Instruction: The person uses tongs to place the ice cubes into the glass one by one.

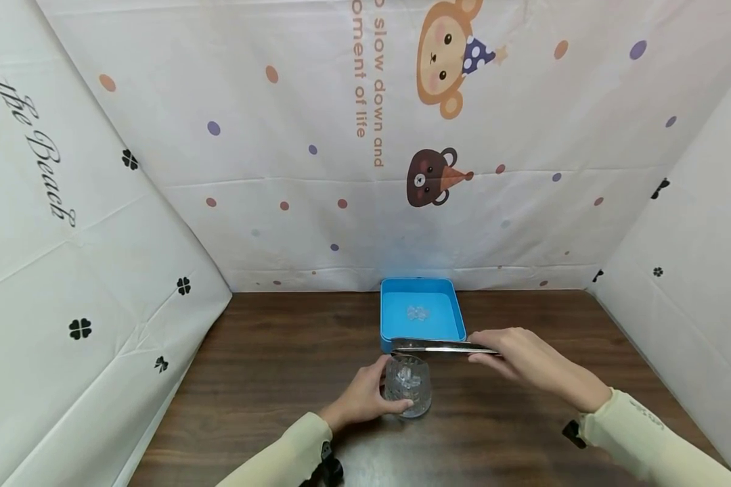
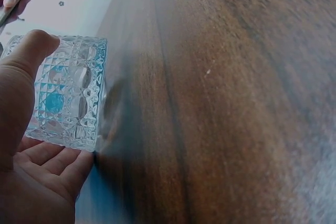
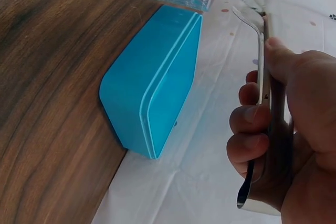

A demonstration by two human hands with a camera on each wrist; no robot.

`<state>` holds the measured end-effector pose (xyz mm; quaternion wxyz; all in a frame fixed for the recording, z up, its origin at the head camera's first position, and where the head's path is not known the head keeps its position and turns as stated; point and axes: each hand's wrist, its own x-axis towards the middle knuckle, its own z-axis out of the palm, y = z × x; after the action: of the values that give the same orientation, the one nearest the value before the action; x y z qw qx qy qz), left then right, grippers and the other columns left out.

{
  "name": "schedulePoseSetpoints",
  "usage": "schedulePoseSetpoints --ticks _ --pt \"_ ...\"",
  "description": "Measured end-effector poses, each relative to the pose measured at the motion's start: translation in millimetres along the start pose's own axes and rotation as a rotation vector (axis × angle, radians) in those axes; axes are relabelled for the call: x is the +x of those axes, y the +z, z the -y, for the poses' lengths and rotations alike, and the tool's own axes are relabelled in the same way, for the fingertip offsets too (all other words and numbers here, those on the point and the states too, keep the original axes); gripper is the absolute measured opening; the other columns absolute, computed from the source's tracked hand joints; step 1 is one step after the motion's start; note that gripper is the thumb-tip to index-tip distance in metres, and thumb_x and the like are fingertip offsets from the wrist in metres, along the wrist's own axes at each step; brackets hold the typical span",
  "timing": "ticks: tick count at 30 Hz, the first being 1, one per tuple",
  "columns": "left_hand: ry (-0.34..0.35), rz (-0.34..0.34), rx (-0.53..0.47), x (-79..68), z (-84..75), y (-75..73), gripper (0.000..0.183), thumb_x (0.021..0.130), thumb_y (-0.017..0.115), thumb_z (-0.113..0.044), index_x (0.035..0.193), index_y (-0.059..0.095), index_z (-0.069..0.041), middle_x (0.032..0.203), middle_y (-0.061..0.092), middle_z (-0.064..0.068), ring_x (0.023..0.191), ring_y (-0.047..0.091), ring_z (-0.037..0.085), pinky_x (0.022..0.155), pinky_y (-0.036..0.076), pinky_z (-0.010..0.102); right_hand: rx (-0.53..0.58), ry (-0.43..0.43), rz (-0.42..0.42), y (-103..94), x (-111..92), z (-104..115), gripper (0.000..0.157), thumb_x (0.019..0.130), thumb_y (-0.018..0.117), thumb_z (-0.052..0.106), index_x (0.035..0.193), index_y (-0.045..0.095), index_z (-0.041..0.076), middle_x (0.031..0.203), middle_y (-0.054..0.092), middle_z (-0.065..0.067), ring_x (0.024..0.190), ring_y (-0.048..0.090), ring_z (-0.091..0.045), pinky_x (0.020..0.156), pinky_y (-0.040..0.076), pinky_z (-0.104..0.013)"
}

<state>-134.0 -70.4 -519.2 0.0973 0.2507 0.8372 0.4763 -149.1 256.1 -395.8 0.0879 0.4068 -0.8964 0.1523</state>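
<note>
Right hand clamps tongs above the glass; left hand curls fingers round it, clear contents indistinct

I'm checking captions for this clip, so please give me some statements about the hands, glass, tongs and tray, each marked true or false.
1. The right hand grips metal tongs. True.
2. The left hand holds the glass. True.
3. The glass lies on its side. False: it stands upright on the table.
4. The blue tray is farther from the person than the glass. True.
5. The tray has nothing in it. False: clear pieces lie in it.
6. The tongs rest on the table. False: they are held up off it.
</note>
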Motion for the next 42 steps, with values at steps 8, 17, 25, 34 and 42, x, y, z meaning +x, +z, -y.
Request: schedulePoseSetpoints --ticks 8,17,25,34,42 --pt "-0.025 0.002 0.039 0.2 0.7 -0.3 0.068 0.086 0.081 -0.050 0.135 0.050 -0.013 0.109 0.065 -0.005 0.093 0.064 0.004 0.082 0.057 0.027 0.009 0.063 0.007 3.9 -1.1 1.5 0.031 0.101 0.068 0.036 0.124 0.070 0.017 0.110 0.073 0.006 0.079 0.062 0.004 0.064 0.055 -0.027" --pt "-0.008 0.001 0.043 -1.0 2.6 -1.1 0.071 0.087 0.080 -0.050 0.137 0.049 -0.011 0.114 0.065 -0.002 0.100 0.064 0.005 0.089 0.058 0.029 0.031 0.077 -0.012 8.3 -2.2 1.5 0.032 0.098 0.072 0.035 0.122 0.069 0.014 0.099 0.069 0.009 0.065 0.048 0.006 0.054 0.043 -0.018" --pt "-0.012 0.007 0.047 0.6 3.5 -3.0 0.069 0.086 0.081 -0.049 0.136 0.049 -0.012 0.111 0.064 -0.003 0.097 0.063 0.004 0.085 0.057 0.026 0.003 0.075 -0.027 11.0 -2.3 1.6 0.034 0.095 0.076 0.030 0.123 0.069 0.013 0.101 0.070 0.006 0.066 0.048 0.006 0.053 0.043 -0.019" --pt "-0.034 0.004 0.070 -0.3 2.5 -2.8 0.083 0.086 0.079 -0.052 0.148 0.044 -0.009 0.121 0.065 0.002 0.108 0.064 0.009 0.093 0.057 0.031 -0.014 0.080 -0.029 12.7 -3.9 1.4 0.036 0.095 0.076 0.030 0.124 0.069 0.012 0.106 0.072 0.003 0.072 0.053 0.004 0.057 0.047 -0.022" --pt "-0.017 0.001 0.068 -0.7 1.9 -2.5 0.082 0.087 0.079 -0.051 0.149 0.044 -0.010 0.125 0.065 0.005 0.110 0.065 0.010 0.093 0.057 0.032 -0.034 0.091 -0.032 13.2 -4.9 -1.2 0.039 0.096 0.074 0.035 0.127 0.068 0.010 0.110 0.073 0.000 0.076 0.058 0.001 0.060 0.052 -0.024"
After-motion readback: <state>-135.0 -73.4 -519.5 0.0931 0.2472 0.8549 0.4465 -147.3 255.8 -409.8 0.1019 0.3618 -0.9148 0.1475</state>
